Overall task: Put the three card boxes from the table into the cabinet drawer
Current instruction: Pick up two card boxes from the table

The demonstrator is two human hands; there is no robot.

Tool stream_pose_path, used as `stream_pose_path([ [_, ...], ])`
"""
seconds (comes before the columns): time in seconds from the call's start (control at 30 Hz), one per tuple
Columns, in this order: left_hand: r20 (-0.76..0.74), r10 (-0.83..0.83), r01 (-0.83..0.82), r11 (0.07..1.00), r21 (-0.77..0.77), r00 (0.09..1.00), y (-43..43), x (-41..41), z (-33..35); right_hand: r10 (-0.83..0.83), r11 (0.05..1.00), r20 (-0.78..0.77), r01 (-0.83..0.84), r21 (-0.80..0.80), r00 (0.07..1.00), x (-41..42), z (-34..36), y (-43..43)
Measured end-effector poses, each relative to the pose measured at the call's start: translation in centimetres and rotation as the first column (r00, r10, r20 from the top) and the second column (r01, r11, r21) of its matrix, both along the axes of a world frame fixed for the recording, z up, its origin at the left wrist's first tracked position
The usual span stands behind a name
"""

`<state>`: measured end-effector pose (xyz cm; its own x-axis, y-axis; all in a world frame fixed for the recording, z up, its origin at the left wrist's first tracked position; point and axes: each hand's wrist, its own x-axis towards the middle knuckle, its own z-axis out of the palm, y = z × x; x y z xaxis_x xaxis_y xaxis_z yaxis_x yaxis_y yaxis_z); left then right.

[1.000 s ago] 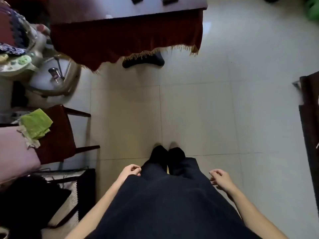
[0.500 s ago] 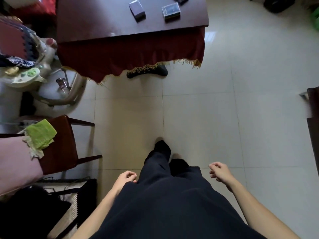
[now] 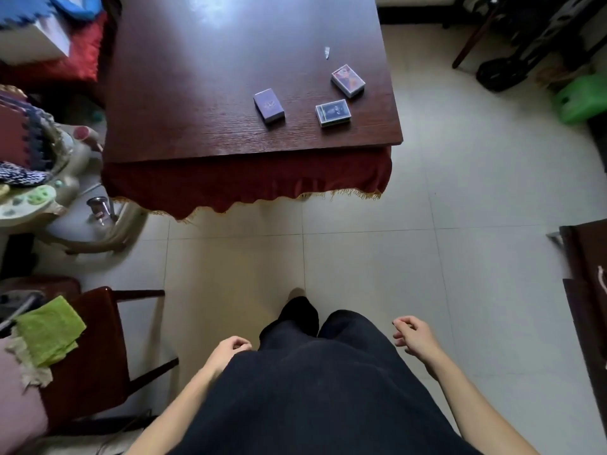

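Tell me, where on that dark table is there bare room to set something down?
The table is bare across its left and far parts, left of the purple card box. The near right corner is crowded: the dark card box, the pink card box and a small scrap.

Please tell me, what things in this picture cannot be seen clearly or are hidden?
- Head view: no cabinet drawer can be identified; the dark furniture is cut off by the right edge.
- Print on the three card boxes is too small to read.
- The small pale scrap on the table is too small to identify.
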<state>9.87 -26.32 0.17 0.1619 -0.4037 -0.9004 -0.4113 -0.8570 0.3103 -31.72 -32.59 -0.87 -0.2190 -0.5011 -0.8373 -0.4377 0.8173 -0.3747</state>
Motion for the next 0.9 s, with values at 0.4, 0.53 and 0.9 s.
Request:
stream_pose_path([
  [0.4,-0.083,0.098,-0.113,0.974,-0.197,0.992,-24.0,0.6,1.5,-0.032,0.993,-0.047,0.037,0.111,0.998,-0.8,-2.3,-9.7],
  [0.53,-0.052,0.157,-0.162,0.980,-0.119,0.986,-26.2,0.9,1.6,-0.005,0.997,-0.050,0.009,0.082,0.999,-0.1,-3.3,-17.6],
  [0.9,0.035,0.061,-0.064,0.995,0.074,0.997,-28.4,4.2,2.3,0.070,0.996,0.048,-0.067,-0.058,0.996,7.0,-0.4,-35.8],
])
